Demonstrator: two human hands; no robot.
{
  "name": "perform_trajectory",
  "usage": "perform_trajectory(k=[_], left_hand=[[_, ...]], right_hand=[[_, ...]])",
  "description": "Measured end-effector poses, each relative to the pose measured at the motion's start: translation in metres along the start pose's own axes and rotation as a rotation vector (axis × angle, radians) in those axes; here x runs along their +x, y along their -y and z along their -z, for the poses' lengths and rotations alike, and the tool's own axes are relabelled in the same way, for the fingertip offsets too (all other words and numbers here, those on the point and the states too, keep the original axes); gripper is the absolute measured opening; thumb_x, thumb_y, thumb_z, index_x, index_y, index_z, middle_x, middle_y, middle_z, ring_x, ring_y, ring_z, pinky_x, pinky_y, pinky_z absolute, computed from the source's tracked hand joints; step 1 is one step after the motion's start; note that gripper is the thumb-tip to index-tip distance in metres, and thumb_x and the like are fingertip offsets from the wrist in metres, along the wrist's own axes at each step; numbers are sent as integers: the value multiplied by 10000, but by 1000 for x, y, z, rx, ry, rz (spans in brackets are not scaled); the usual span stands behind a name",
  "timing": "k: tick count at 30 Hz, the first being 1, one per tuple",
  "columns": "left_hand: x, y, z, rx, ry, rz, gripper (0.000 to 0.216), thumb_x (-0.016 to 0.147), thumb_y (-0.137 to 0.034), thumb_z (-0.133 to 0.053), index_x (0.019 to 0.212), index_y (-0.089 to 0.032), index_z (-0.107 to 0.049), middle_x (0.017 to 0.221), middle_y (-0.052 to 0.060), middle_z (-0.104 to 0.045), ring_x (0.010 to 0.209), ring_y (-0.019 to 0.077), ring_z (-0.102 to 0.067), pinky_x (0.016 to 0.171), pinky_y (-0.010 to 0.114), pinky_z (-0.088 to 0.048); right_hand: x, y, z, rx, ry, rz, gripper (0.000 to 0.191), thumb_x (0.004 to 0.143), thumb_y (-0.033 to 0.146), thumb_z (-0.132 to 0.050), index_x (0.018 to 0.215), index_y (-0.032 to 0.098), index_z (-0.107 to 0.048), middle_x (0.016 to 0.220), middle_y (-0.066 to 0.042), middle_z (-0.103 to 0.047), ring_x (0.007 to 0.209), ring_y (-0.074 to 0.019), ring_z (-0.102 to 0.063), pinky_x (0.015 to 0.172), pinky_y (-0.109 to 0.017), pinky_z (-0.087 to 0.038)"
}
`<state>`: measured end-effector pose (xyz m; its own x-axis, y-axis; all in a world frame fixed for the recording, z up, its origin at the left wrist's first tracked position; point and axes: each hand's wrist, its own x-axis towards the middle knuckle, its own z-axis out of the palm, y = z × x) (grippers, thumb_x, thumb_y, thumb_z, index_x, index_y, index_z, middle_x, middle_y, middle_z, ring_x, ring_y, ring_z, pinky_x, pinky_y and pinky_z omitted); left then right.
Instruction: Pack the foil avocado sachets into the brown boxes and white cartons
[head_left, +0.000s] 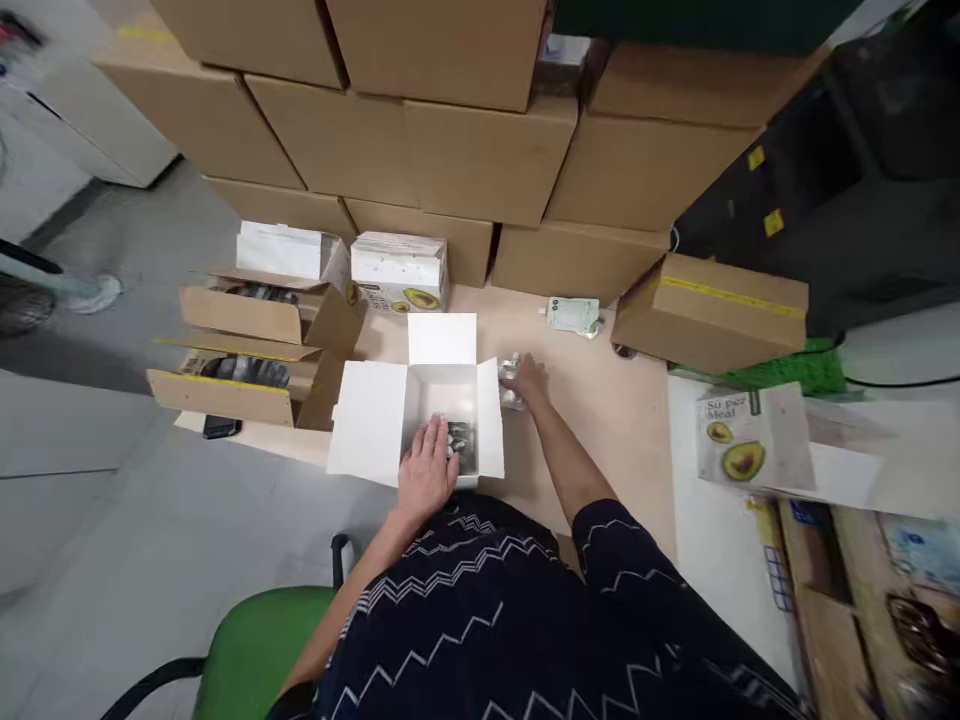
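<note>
An open white carton [442, 385] stands on the table in front of me with its flaps spread. Inside, at the near end, sit several shiny silvery packets [462, 445]. My left hand [429, 465] reaches into the carton, fingers stretched out and lying over the packets. Just right of the carton, my right hand [529, 380] is closed round a shiny silvery packet [511, 380] at the table surface. The fingers hide part of it, so its exact kind is unclear.
Stacked brown boxes [487, 150] line the back of the table [600, 430]. A pale green pouch [574, 315] lies farther back. Two open brown cartons [247, 385] stand left, white cartons [397, 272] behind. Right are a tilted brown box [720, 310] and a printed white box [750, 440].
</note>
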<state>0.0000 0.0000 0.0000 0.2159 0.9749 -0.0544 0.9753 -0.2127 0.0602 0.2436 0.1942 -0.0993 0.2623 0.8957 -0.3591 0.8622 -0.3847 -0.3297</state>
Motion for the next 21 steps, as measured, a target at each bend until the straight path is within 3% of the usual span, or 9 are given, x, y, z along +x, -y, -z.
perform_trajectory(k=[3,7,9,12,15,18,21], left_hand=[[1,0,1,-13,1,9,612,1001,-396,-340,1552,-131,-311,1622,75,-308,1382,304,-436,962,416,-541],[1,-1,3,-22,2,20,614,991,-397,-359,1551,-147,-318,1629,61,-294,1387,296,-430,956,402,-544],[1,-1,4,-24,5,21,614,993,-404,-353,1551,-149,-317,1633,57,-284,1389,296,-426,942,397,-549],[1,-2,5,-29,4,17,618,997,-406,-340,1556,-144,-302,1636,61,-276,1395,296,-418,933,396,-550],[1,-2,5,-34,6,16,621,995,-404,-350,1556,-142,-299,1635,67,-279,1396,298,-416,936,397,-547],[1,-2,5,-42,5,18,618,993,-405,-356,1549,-138,-313,1632,70,-286,1393,298,-422,940,395,-545],[1,-3,5,-52,-4,21,620,993,-406,-353,1545,-128,-320,1629,73,-291,1394,294,-420,944,399,-544]], right_hand=[[-9,-3,4,174,145,-55,537,679,304,-740,1172,148,-594,1108,-123,-683,1036,-259,-636,830,-289,-486],[-26,-11,22,258,175,-43,209,763,301,-628,909,151,-632,852,-42,-688,814,-186,-650,671,-225,-456],[-36,-15,40,293,90,7,156,787,305,-585,842,162,-611,789,-13,-663,759,-163,-623,644,-219,-446],[-53,-12,81,433,-171,188,134,773,307,-600,797,176,-593,763,0,-649,749,-157,-601,682,-239,-469],[-83,7,132,677,-398,418,236,792,332,-617,976,185,-627,914,-31,-690,854,-174,-644,790,-289,-510],[-124,40,173,811,-473,618,294,843,343,-606,1104,210,-640,1040,-44,-694,940,-175,-656,864,-321,-514],[-154,77,181,767,-416,752,213,863,319,-594,1023,204,-675,1004,-32,-703,902,-169,-648,825,-300,-511]])
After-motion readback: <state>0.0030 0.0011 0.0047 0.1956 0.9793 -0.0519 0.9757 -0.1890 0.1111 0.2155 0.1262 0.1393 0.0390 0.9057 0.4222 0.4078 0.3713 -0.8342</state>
